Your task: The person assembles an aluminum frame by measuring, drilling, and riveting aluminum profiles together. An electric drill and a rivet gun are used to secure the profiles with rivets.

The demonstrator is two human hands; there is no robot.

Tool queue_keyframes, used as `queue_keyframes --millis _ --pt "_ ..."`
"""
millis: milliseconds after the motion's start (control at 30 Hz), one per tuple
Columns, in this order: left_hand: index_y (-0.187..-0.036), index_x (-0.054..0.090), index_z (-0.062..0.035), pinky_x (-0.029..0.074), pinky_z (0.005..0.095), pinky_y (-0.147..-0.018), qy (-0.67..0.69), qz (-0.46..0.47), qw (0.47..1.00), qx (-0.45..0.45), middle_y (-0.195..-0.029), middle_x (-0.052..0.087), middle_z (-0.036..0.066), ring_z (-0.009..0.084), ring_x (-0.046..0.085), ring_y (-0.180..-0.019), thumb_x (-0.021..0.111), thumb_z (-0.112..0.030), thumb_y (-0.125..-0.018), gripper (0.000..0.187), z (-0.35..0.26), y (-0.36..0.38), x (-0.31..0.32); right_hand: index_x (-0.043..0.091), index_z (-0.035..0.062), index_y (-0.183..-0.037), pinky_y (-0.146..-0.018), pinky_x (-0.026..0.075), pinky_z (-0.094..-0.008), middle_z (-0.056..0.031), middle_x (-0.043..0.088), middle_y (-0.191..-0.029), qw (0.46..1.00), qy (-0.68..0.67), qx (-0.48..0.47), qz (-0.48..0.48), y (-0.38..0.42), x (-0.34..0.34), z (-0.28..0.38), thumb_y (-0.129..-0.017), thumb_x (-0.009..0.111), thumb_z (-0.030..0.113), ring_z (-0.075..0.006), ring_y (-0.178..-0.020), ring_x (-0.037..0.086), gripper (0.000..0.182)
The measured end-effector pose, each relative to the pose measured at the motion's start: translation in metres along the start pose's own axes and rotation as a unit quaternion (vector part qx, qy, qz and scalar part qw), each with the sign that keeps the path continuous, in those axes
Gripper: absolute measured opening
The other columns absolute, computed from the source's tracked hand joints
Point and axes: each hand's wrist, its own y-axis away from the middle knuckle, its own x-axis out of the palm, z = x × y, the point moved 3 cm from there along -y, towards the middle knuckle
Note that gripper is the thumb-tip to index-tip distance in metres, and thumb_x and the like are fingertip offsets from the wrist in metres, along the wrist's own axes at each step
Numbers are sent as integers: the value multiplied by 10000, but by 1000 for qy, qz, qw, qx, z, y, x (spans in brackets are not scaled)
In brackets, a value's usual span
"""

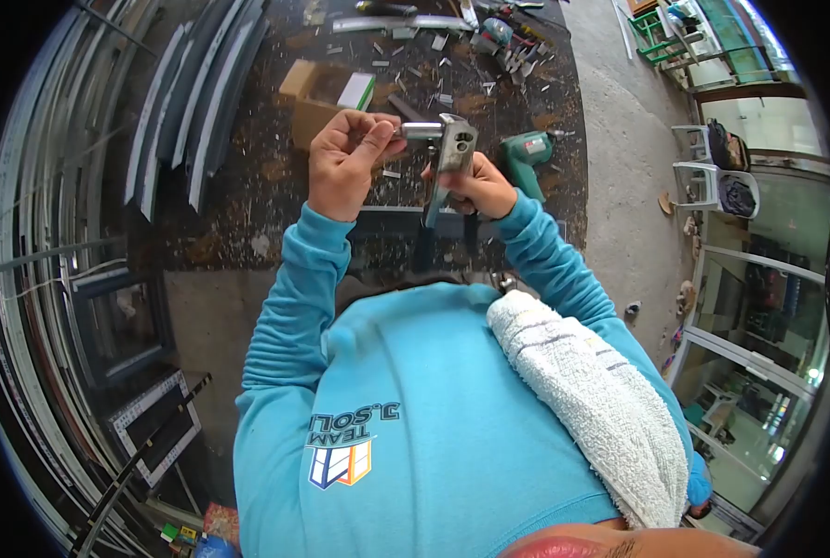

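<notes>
My left hand [348, 158] pinches the left end of a shiny metal cylinder [421, 131]. The cylinder's right end meets a flat metal lock body [458, 145] with round holes in its face. My right hand [482, 186] is wrapped round the lower part of that lock body. Dark strips hang below it; what they belong to is hard to make out. Just behind my left hand stands an open cardboard box [314, 91] with a white and green box [356, 91] at its edge. A green power drill [527, 160] lies to the right of my right hand.
The dark worktable [275, 200] carries scattered metal offcuts and, at the back, a pile of tools [508, 42]. Long metal profiles [192, 112] stand at the left. White chairs [713, 186] are on the floor at the right.
</notes>
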Motion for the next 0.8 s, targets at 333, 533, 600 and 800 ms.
queue_keyframes --millis 333,533,600,800 --pt "-1003 560 -8 552 318 -880 322 -164 820 -444 -1024 620 108 190 627 -995 620 -272 -941 278 133 169 -97 586 -2 -1062 -663 510 -355 -142 656 -817 917 390 74 27 20 95 -39 -790 663 121 -243 -728 647 309" --pt "-1037 545 -24 572 330 -808 181 -73 852 -486 -1004 613 104 218 641 -933 642 -221 -926 246 142 198 -116 592 -8 -1052 -713 523 -380 -190 683 -833 928 348 126 -50 -29 119 -86 -788 642 202 -267 -762 677 341" --pt "-1050 544 -25 574 331 -802 173 -58 855 -484 -1010 615 108 218 642 -932 639 -205 -926 239 145 196 -119 593 -12 -1045 -717 523 -382 -193 683 -839 915 373 139 -60 -35 121 -89 -786 641 202 -271 -773 678 339" --pt "-1074 554 -35 540 341 -843 133 8 863 -487 -1038 620 98 215 628 -977 655 -205 -909 258 150 195 -117 616 -13 -1013 -725 521 -388 -193 681 -838 889 425 161 -58 -49 124 -94 -779 642 261 -264 -785 673 362"
